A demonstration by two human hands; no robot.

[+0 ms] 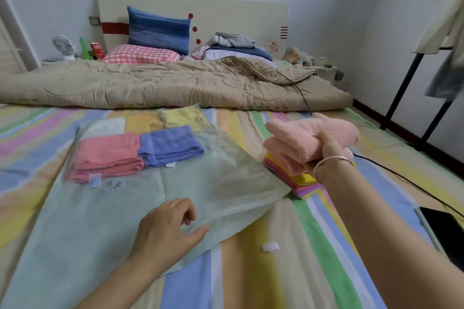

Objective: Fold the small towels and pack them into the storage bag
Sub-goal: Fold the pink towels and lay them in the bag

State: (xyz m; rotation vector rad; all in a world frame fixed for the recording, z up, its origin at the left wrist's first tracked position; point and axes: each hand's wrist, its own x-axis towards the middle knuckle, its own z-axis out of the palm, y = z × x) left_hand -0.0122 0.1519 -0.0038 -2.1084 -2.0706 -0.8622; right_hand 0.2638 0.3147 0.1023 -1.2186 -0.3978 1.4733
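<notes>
While the right hand (329, 148) grips the folded pink towel (308, 133) over the towel stack (301, 183) near the bed's (313, 246) right edge, the left hand (165, 228) rests slack-fingered on the storage bag (226, 183), and that light, floppy cloth looks best clasped across its fold.

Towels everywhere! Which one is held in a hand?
The fluffy pale pink towel, gripped in the right hand. The coral towel and blue towel lie inside the storage bag instead.
</notes>
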